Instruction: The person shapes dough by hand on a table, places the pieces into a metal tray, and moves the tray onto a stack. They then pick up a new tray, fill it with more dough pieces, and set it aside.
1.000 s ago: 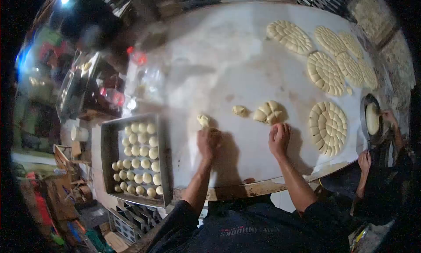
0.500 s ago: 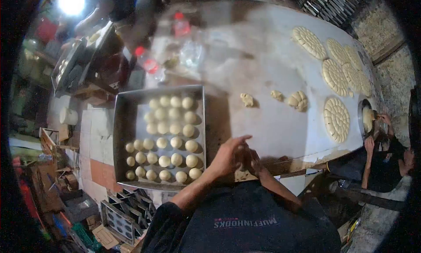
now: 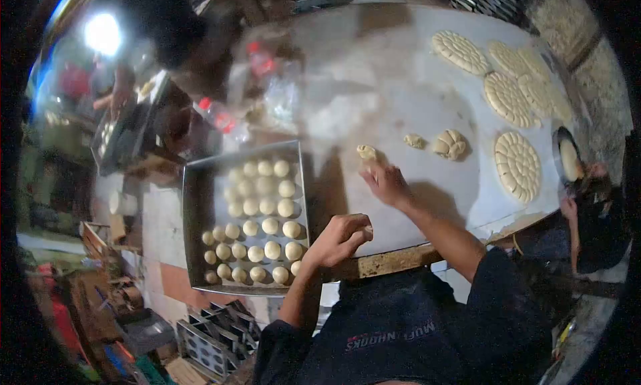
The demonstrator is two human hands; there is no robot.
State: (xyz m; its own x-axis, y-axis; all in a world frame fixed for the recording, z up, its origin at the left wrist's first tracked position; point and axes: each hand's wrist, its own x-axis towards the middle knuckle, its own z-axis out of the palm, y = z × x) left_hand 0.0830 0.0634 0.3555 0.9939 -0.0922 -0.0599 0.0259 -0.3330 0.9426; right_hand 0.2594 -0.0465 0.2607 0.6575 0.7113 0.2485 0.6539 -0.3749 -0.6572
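Observation:
My left hand (image 3: 339, 241) is curled at the table's front edge, just right of the metal tray (image 3: 302, 184). A small pale bit of dough shows at its fingertips, mostly hidden by the fingers. My right hand (image 3: 387, 184) reaches forward over the table with its fingers apart, right at a small torn dough piece (image 3: 366, 151). Whether the fingertips touch that piece is hard to tell. Farther right lie another small dough scrap (image 3: 414, 141) and a larger cut dough lump (image 3: 449, 144). Rows of round dough balls (image 3: 272, 250) sit in the tray.
Several flat dough rounds scored into segments (image 3: 517, 166) lie on the right of the table (image 3: 400, 118). Bottles with red caps (image 3: 220, 116) stand at the back left. At the far right, another person's hand (image 3: 569, 208) is beside a dark round pan (image 3: 567, 158).
My hands have come apart. The right one has moved forward to the torn dough piece; the left one stays near the table edge, its fingers now curled. The view has shifted slightly.

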